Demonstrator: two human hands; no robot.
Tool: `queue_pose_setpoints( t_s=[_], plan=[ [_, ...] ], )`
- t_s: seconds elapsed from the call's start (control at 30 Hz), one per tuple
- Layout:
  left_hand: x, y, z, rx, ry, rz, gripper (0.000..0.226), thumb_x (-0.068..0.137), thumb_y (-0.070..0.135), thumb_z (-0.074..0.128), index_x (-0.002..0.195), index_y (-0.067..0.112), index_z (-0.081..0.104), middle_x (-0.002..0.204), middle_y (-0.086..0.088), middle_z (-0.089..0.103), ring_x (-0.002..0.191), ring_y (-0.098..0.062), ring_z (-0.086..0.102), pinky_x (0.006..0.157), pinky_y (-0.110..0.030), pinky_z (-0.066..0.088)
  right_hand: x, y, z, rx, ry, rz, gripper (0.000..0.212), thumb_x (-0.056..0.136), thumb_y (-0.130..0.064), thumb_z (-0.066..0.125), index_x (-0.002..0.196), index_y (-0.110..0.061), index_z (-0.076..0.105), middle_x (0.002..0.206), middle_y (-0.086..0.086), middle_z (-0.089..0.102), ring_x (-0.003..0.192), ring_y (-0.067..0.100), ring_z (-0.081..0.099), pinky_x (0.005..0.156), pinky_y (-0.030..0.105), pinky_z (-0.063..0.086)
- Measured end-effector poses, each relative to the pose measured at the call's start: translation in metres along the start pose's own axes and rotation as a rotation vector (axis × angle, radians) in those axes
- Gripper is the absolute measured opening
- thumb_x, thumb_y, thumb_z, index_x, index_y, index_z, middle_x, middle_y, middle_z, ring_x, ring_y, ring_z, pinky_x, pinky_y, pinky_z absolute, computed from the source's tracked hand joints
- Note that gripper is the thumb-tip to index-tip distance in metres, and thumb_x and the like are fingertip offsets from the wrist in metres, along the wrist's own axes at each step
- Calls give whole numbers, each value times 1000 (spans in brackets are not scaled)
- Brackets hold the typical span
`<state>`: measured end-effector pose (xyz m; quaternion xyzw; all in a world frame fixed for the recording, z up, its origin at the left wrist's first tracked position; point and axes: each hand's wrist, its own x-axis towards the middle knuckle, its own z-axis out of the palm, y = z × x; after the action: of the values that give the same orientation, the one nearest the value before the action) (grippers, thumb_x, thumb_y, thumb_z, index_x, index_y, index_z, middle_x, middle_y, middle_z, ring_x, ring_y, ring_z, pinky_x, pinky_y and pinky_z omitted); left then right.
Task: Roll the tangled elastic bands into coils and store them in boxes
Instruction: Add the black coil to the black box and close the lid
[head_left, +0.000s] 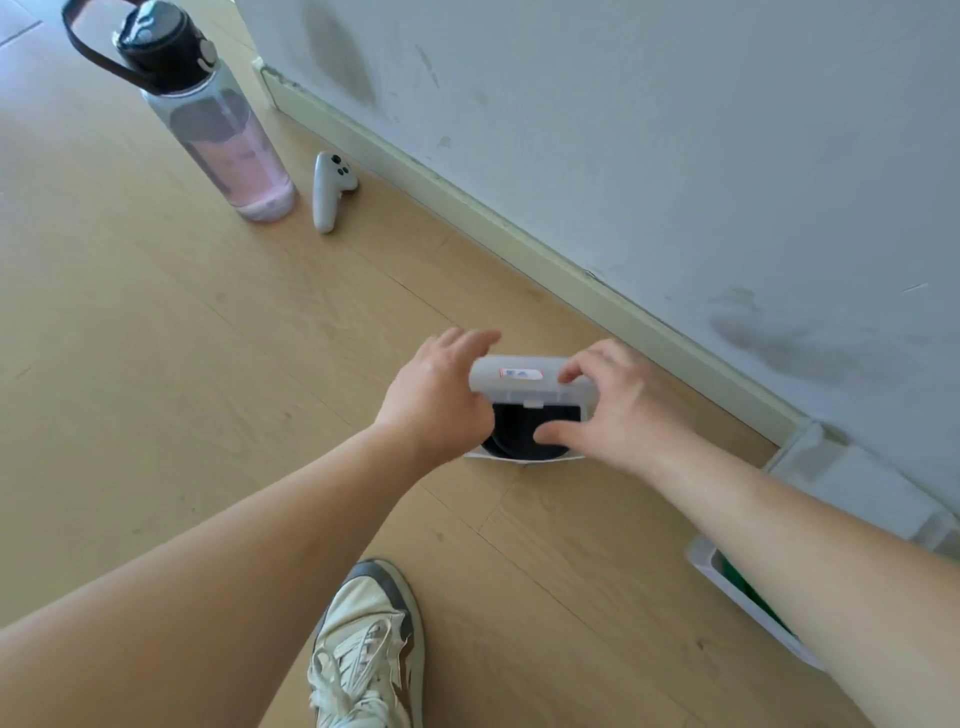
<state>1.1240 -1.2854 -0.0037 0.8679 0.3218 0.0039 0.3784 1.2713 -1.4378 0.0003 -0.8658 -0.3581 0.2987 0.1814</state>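
Note:
A small translucent plastic box (524, 457) sits on the wooden floor near the wall. Its hinged lid (519, 382) is tilted up and half lowered over it. Inside lies a black coiled elastic band (511, 431). My left hand (441, 395) grips the left side of the box and lid. My right hand (602, 410) holds the lid's right edge with its fingers, the thumb resting over the coil. Part of the box is hidden by both hands.
A large water bottle (218, 124) with pink liquid and a white controller (330, 189) stand far left by the baseboard. Another white box (727, 582) with something green inside lies at right under my forearm. My shoe (363, 649) is at the bottom centre.

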Motion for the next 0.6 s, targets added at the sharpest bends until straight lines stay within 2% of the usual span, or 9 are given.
queue_pose_setpoints(
  t_s=[0.07, 0.13, 0.2, 0.27, 0.33, 0.43, 0.5, 0.57, 0.6],
  plan=[
    [-10, -14, 11, 108, -81, 49, 62, 77, 6, 54, 136, 25, 60, 130, 6, 56, 126, -21, 50, 96, -43, 52, -3, 7, 15, -24, -35, -2, 58, 62, -44, 95, 99, -29, 53, 140, -9, 41, 137, 22, 38, 93, 30, 36],
    [-19, -28, 22, 218, -147, 102, 55, 79, 14, 60, 133, 25, 62, 139, 4, 53, 131, -23, 47, 100, -41, 50, -3, 13, 27, -130, -104, 0, 63, 60, -49, 94, 96, -27, 48, 167, -4, 19, 155, 18, 14, 110, 35, 31],
    [-25, -39, 33, 309, -174, 149, 50, 80, 27, 68, 130, 24, 61, 153, 0, 45, 144, -26, 38, 113, -40, 41, 0, 16, 37, -267, -179, -14, 66, 62, -56, 91, 96, -26, 43, 172, -7, -7, 159, 15, -9, 119, 41, 26],
    [-26, -44, 42, 359, -164, 179, 50, 81, 37, 76, 125, 23, 59, 162, 0, 36, 153, -25, 26, 123, -38, 27, 7, 17, 42, -338, -197, -33, 67, 64, -58, 89, 95, -26, 39, 172, -7, -16, 158, 16, -16, 122, 42, 22],
    [-24, -45, 47, 384, -134, 199, 53, 81, 44, 79, 124, 22, 57, 163, 0, 35, 155, -26, 23, 126, -38, 21, 13, 18, 46, -353, -180, -64, 63, 69, -54, 88, 95, -25, 38, 173, -3, -10, 159, 18, -12, 125, 42, 18],
    [-17, -43, 52, 372, -114, 218, 61, 83, 51, 77, 131, 22, 55, 161, 2, 37, 154, -26, 24, 125, -39, 25, 20, 19, 46, -339, -132, -127, 53, 72, -47, 84, 95, -24, 42, 168, 3, 19, 156, 24, 11, 114, 39, 33],
    [-12, -41, 52, 295, -100, 220, 63, 83, 52, 77, 136, 25, 56, 158, 3, 41, 153, -25, 27, 119, -41, 36, 26, 16, 40, -303, -105, -152, 54, 66, -49, 84, 95, -26, 46, 143, -2, 46, 137, 26, 38, 100, 36, 41],
    [-8, -39, 50, 235, -65, 236, 59, 83, 46, 78, 136, 29, 59, 151, 7, 49, 149, -23, 36, 110, -41, 47, 32, 8, 24, -228, -139, -91, 60, 59, -59, 86, 97, -33, 47, 109, -11, 56, 107, 19, 54, 84, 35, 47],
    [-6, -38, 48, 207, -50, 244, 55, 84, 44, 78, 135, 31, 61, 146, 9, 54, 144, -20, 42, 105, -41, 51, 35, 5, 16, -180, -202, -25, 63, 56, -62, 87, 97, -36, 48, 100, -13, 58, 97, 16, 58, 78, 36, 50]
  ],
)
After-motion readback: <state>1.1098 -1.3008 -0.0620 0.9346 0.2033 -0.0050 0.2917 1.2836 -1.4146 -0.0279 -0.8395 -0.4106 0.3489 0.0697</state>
